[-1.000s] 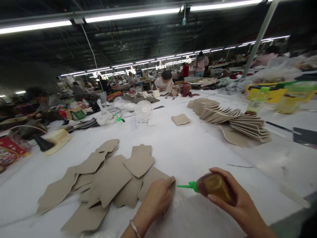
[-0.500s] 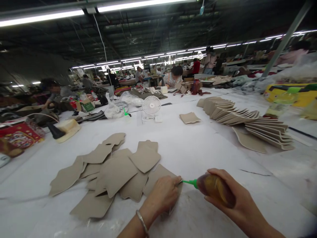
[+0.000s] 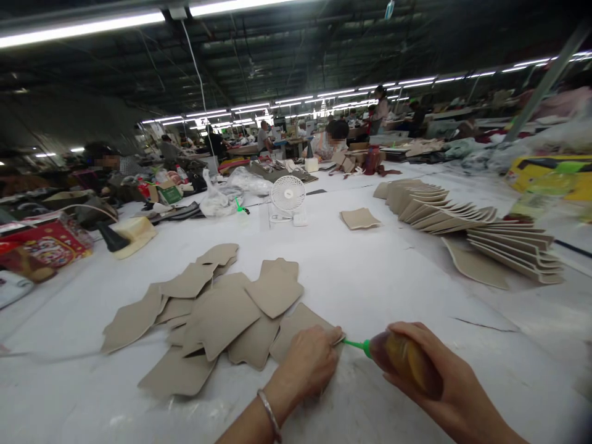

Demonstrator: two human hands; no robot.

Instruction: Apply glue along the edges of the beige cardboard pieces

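Note:
My right hand is wrapped round a squeeze bottle of amber glue with a green nozzle. The nozzle tip touches the edge of a beige cut piece near the table's front. My left hand, a bangle on its wrist, presses on that piece with curled fingers pinching its right edge. To the left, several more beige cut pieces lie spread and overlapping on the white table.
A fanned stack of beige pieces runs along the right. A single piece and a small white fan stand mid-table. Bags, boxes and a red packet crowd the left. Other people work at far tables.
The nozzle tip has closed in on the edge of the piece under my left hand and now touches it. The camera has shifted slightly, so everything sits a little further right.

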